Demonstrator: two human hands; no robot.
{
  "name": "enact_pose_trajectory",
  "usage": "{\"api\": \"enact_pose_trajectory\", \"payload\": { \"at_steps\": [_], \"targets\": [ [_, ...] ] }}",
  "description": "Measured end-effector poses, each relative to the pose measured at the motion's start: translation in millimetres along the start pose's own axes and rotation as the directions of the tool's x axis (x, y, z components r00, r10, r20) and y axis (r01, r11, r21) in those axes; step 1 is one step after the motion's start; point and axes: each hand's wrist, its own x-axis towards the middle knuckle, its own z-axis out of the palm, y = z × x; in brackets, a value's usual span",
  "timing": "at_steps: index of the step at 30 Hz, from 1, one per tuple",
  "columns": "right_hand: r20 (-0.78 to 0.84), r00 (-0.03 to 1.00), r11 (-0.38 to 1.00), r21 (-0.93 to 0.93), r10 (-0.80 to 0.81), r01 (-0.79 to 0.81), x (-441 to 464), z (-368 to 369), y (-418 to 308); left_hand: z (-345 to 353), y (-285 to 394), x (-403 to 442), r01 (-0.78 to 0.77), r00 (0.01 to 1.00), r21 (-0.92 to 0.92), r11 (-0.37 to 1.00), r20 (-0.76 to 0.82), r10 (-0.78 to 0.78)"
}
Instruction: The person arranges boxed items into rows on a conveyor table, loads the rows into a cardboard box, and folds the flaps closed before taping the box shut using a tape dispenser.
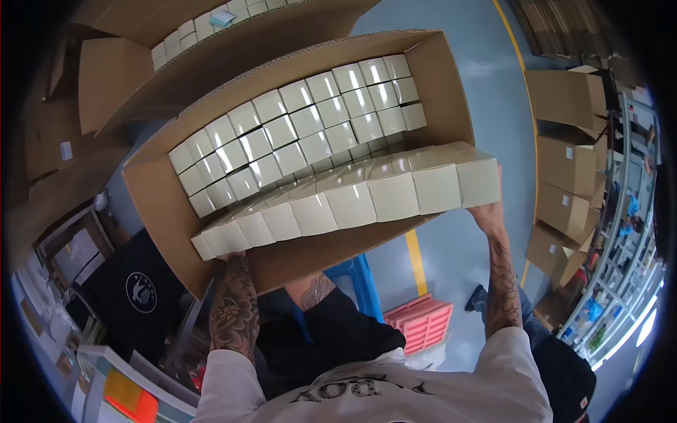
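A row of white boxes (345,208) is pressed between my two hands, tilted over the near side of a large open carton (159,211). My left hand (231,255) is at the row's left end, its fingers mostly hidden beneath the boxes. At the right end, my right hand (486,211) holds the last box from the side and below. Behind the held row, several rows of small white boxes (307,121) stand packed inside the carton. The gap between them shows more boxes lower down.
Another open carton (116,77) with white boxes stands at the upper left. Pink crates (421,321) and a blue stool (363,282) are below the carton. Brown cartons (568,169) line the right, beside metal shelving (617,233). Another person's dark clothing (564,374) shows at lower right.
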Motion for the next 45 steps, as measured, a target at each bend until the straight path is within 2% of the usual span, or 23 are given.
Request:
{"api": "enact_pose_trajectory", "payload": {
  "at_steps": [3,6,13,19,22,25,26,29,30,33,35,37,39,40,41,43,45],
  "targets": [
    [0.089,0.993,0.997,0.016,0.075,-0.076,20.2,7.5,12.5,-2.4,0.7,7.3,0.041,0.999,0.017,0.999,-0.021,-0.04],
    [0.192,0.981,0.998,-0.059,0.025,-0.014,45.2,20.6,21.2,-2.5,-5.2,15.0,0.076,0.997,0.024,0.997,-0.035,-0.075],
    [0.295,0.929,0.968,0.047,0.224,-0.248,76.2,38.8,66.4,-14.4,-4.2,26.2,0.124,0.99,0.022,0.992,-0.073,-0.122],
    [0.299,0.939,0.986,-0.059,0.168,-0.158,63.9,40.2,57.3,-6.0,-8.4,35.8,0.157,0.984,0.018,0.987,-0.082,-0.155],
    [0.346,0.892,0.95,-0.001,0.293,-0.311,78.1,44.5,74.4,-1.7,-8.9,37.3,0.167,0.983,0.038,0.985,-0.078,-0.164],
    [0.377,0.884,0.953,0.013,0.276,-0.303,94.2,59.5,92.9,2.2,-9.4,39.0,0.173,0.983,0.051,0.984,-0.07,-0.169],
    [0.365,0.905,0.972,-0.006,0.219,-0.233,102.8,64.1,102.4,5.0,-9.7,39.2,0.175,0.983,0.055,0.983,-0.07,-0.171],
    [0.287,0.937,0.98,-0.033,0.198,-0.197,107.4,81.7,123.8,13.2,-11.4,37.5,0.182,0.982,0.062,0.981,-0.065,-0.178],
    [0.285,0.942,0.98,0.039,0.178,-0.197,110.4,89.1,145.0,16.2,-11.7,37.3,0.183,0.982,0.065,0.981,-0.062,-0.179],
    [0.371,0.834,0.911,-0.224,0.408,-0.346,125.9,103.4,175.5,21.3,-11.2,39.3,0.181,0.982,0.059,0.982,-0.063,-0.177],
    [0.234,0.853,0.86,-0.346,0.467,-0.376,121.3,116.9,195.8,26.6,-12.2,33.7,0.192,0.98,0.052,0.98,-0.069,-0.188],
    [0.123,0.932,0.843,-0.48,0.34,-0.244,120.8,132.8,221.9,24.6,-9.8,27.9,0.196,0.977,0.032,0.98,-0.094,-0.192],
    [0.064,0.998,0.782,-0.623,0.029,0.018,108.7,144.6,245.1,13.7,-6.7,32.7,0.233,0.959,0.01,0.972,-0.167,-0.228],
    [0.158,0.975,0.778,-0.628,0.156,-0.023,107.3,143.9,239.7,6.9,-5.0,36.0,0.251,0.948,-0.003,0.968,-0.203,-0.246],
    [0.256,0.927,0.77,-0.636,0.275,-0.053,107.8,145.3,230.4,30.0,-11.3,4.4,0.24,0.926,0.032,0.97,-0.308,-0.218],
    [0.416,0.784,0.716,-0.696,0.461,-0.052,99.8,153.7,185.8,55.8,-10.6,-44.3,0.155,0.923,0.048,0.987,-0.363,-0.127],
    [0.524,0.664,0.666,-0.744,0.534,0.051,81.7,150.4,99.5,72.0,-15.8,-113.1,-0.076,0.984,0.156,0.985,-0.148,0.099]
  ]
}}
